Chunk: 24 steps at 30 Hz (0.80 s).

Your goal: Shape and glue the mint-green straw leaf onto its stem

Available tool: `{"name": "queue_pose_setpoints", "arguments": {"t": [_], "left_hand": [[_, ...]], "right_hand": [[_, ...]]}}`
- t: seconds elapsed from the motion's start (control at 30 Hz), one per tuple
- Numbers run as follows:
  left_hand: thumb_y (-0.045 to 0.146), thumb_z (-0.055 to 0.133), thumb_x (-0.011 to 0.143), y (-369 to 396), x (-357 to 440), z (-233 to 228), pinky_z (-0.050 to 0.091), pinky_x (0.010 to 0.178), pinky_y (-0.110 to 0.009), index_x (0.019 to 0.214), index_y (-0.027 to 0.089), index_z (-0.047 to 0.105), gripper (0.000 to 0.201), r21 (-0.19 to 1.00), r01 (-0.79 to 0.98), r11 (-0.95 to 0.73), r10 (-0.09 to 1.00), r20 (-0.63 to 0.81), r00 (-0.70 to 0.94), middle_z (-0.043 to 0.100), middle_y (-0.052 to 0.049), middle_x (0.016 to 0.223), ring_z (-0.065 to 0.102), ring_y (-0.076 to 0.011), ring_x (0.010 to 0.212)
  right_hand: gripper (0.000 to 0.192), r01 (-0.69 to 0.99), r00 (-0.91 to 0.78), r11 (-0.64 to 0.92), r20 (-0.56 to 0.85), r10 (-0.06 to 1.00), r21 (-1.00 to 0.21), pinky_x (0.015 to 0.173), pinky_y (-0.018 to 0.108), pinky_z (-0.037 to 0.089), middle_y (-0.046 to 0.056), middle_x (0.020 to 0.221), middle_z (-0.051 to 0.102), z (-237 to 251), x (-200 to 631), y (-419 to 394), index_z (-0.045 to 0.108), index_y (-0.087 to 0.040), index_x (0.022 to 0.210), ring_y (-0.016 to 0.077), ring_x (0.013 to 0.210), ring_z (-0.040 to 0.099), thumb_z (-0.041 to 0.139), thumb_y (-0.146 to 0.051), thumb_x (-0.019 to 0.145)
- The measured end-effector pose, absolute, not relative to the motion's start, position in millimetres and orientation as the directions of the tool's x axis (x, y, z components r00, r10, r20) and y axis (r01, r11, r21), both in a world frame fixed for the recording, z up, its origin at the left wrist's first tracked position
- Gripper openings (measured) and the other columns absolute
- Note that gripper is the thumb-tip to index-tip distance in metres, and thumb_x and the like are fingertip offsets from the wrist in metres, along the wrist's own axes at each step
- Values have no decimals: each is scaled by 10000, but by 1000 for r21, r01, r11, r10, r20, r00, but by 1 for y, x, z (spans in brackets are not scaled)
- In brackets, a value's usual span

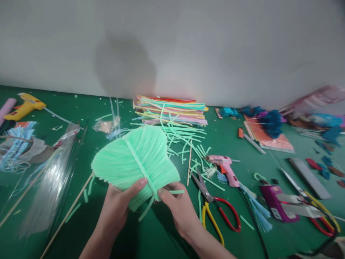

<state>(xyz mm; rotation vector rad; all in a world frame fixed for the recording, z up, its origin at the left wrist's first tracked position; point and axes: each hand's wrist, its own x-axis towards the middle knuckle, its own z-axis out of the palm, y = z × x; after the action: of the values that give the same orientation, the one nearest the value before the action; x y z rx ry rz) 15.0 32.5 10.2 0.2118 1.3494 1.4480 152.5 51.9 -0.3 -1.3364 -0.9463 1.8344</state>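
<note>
Between my hands, raised above the table, is a mint-green leaf [115, 158] built from rows of fuzzy pipe cleaners along a raised central rib. My left hand [122, 199] grips its lower left side, thumb lying on top near the rib and fingers hidden underneath. At the rib's lower end, my right hand [176, 203] pinches the leaf between thumb and fingers. Two loose pipe cleaner ends stick out there, one to the right and one downward. Right of my right hand lie scissors [208, 198] with one red and one yellow handle, blades apart.
Behind the leaf lies a bundle of coloured pipe cleaners [172, 109], with cut green pieces [185, 135] scattered before it. A pink glue gun [225, 167] and a purple box [275, 201] are at right. At left are a yellow glue gun [25, 107] and a wooden stick [67, 216].
</note>
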Motion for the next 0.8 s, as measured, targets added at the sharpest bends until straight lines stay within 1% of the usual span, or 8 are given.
{"name": "queue_pose_setpoints", "arguments": {"t": [0.1,0.17,0.37,0.5,0.6,0.8], "left_hand": [[216,908,551,33,15,10,589,877,-435,1287,174,616,793,791,-563,239,756,-515,-404,780,-77,1004,730,-317,948],[217,911,545,33,16,10,582,892,-447,1265,174,631,773,791,-563,238,753,-516,-407,784,-70,969,731,-319,947],[218,914,530,33,15,9,599,849,-451,1182,202,683,692,803,-546,239,744,-513,-428,784,-58,951,732,-328,936],[218,914,532,32,14,9,603,829,-456,1181,217,683,688,804,-539,251,746,-515,-421,783,-50,939,737,-325,907],[232,912,542,32,14,9,605,805,-457,1192,224,677,691,804,-544,241,761,-504,-408,781,-49,944,739,-324,883],[227,912,544,32,14,9,591,847,-451,1159,209,691,654,800,-545,249,750,-515,-414,784,-42,916,740,-307,875]], "right_hand": [[97,-96,-251,-506,-471,846,-857,607,255,441,-9,605,618,0,152,52,646,-146,673,134,591,532,635,-239,697],[89,-87,-253,-500,-466,848,-862,603,251,434,-12,598,615,0,152,53,644,-147,661,130,586,529,622,-221,706],[62,-148,-286,-562,-509,812,-814,581,250,435,-18,579,614,0,150,55,638,-157,654,127,554,532,623,-204,691],[69,-143,-250,-572,-530,810,-808,585,251,436,-21,575,609,-1,149,54,629,-160,651,130,560,542,645,-220,681],[81,-145,-254,-574,-530,809,-806,588,252,443,-24,569,610,0,148,54,620,-166,632,130,556,547,645,-226,679],[102,-135,-264,-558,-513,817,-819,586,241,460,-27,553,615,1,147,56,631,-171,631,128,551,566,644,-241,705]]}}
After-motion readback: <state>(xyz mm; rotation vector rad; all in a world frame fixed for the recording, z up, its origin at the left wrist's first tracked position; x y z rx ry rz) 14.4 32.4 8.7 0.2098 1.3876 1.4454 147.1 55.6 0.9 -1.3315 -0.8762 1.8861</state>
